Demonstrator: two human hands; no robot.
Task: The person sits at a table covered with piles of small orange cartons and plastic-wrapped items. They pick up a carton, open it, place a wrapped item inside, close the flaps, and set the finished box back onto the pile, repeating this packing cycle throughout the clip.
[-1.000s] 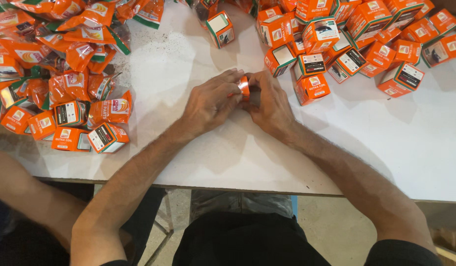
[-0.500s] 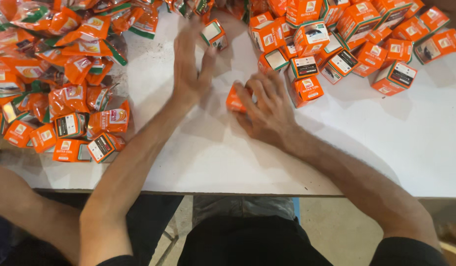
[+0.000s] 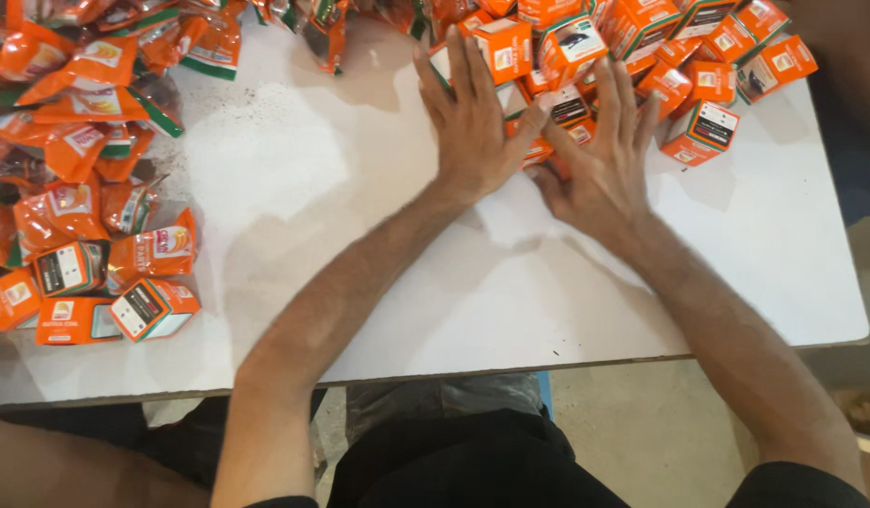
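Nearest the camera, below the table's [image 3: 510,310] front edge, the person's dark lap and a strip of floor show; both forearms cross that edge and run up over the white top. Between the arms and out to the right corner the top is bare, with open room along the front and right edges. At the left front, a few small orange boxes [image 3: 106,306] lie close to the edge, and behind them a loose heap of orange pouches [image 3: 87,113] fills the left side up to the far edge; a second forearm shows at the lower left corner, below the table.

Farther in, both hands lie flat, palms down, fingers spread and gripping nothing. Left hand [image 3: 473,122] rests at the near rim of the box pile [image 3: 661,56], its fingertips over a white-faced box [image 3: 501,47] at the far edge. Right hand [image 3: 609,155] sits just beside it, the thumbs near each other, its fingers lying on boxes at the pile's near side; one orange box [image 3: 538,150] shows between the two hands. A box [image 3: 703,132] with a dark label stands just right of the right hand. Behind, the pile spreads along the far edge toward the right corner. Whether the boxes are full or empty cannot be told
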